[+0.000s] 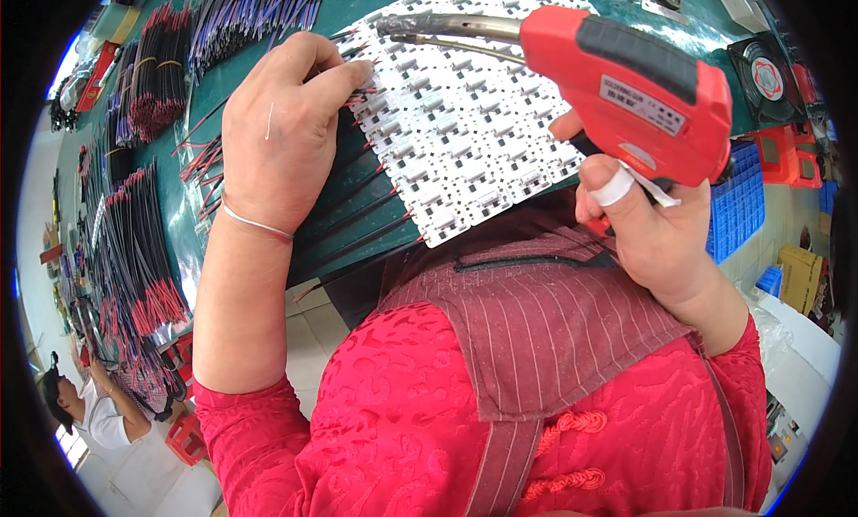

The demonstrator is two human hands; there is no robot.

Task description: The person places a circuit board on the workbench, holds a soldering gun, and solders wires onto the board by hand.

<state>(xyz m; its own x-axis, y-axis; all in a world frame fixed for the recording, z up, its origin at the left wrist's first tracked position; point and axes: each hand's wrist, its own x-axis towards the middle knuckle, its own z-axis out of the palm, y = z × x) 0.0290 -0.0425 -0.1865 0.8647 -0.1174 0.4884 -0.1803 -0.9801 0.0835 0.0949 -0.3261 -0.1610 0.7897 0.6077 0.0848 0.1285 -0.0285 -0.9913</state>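
Black fan [767,76] top right, blue crates [737,204], bundled wires [134,249] left, co-worker [85,410] bottom left.

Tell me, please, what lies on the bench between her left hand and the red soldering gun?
In the head view, the white panel of small circuit boards fills the stretch between the left hand and the soldering gun.

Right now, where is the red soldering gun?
In the head view, upper right: the right hand grips the red soldering gun, its tip over the white circuit panel.
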